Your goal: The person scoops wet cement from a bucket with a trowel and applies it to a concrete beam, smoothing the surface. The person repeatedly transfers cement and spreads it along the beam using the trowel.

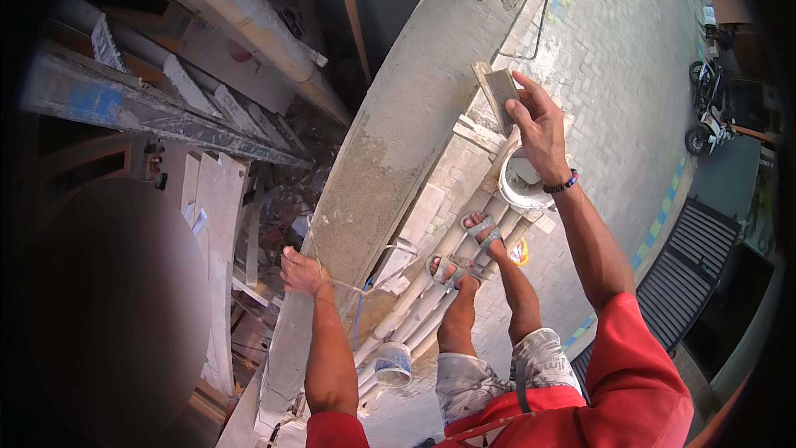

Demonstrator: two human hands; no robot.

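Note:
Below me runs a long beam of wet grey concrete [377,166], smooth along much of its top and rougher in the nearer part. My right hand [539,129] is closed on a small grey rectangular block [502,93], held by its edge with thumb and fingers at the beam's right side. Next to the block stands a thin wooden strip [481,83]. At the nearer left edge of the beam rests my left hand [305,272], fingers extended and nothing in them. A thin bent metal rod [406,255] lies close to its wrist, across the beam.
My sandalled feet stand on bamboo poles [406,315] above a paved street [613,108]. A bucket with grey mix [526,191] sits under my right wrist, another bucket [392,363] nearer. Another bent rod [543,21] juts out at the far end. Left are a ladder-like frame [157,112] and boards [217,265].

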